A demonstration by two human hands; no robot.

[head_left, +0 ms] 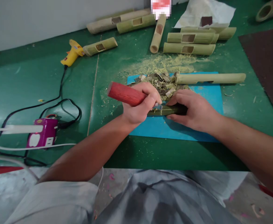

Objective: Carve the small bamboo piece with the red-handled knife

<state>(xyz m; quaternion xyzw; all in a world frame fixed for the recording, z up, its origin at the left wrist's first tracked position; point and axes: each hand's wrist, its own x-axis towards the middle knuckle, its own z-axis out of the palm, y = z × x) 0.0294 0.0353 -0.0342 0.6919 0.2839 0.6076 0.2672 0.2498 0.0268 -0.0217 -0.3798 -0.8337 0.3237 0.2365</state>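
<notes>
A thick red wooden handle (127,94) sticks out to the left from my left hand (143,104), which is closed around it. Only a bit of its metal blade (158,106) shows by the fingertips, so it looks like a chisel. The blade meets a dark green bamboo piece (170,109) lying on a blue sheet (185,129). My right hand (192,107) pinches that bamboo between thumb and fingers, covering its right end. Bamboo chips and shavings (165,84) are heaped just beyond both hands.
A bamboo tube (231,78) lies across the sheet's far right. More notched tubes (188,49) line the back. At left are a yellow glue gun (73,54), its black cord (61,84) and a purple power adapter (43,132). A dark brown mat (266,62) lies right.
</notes>
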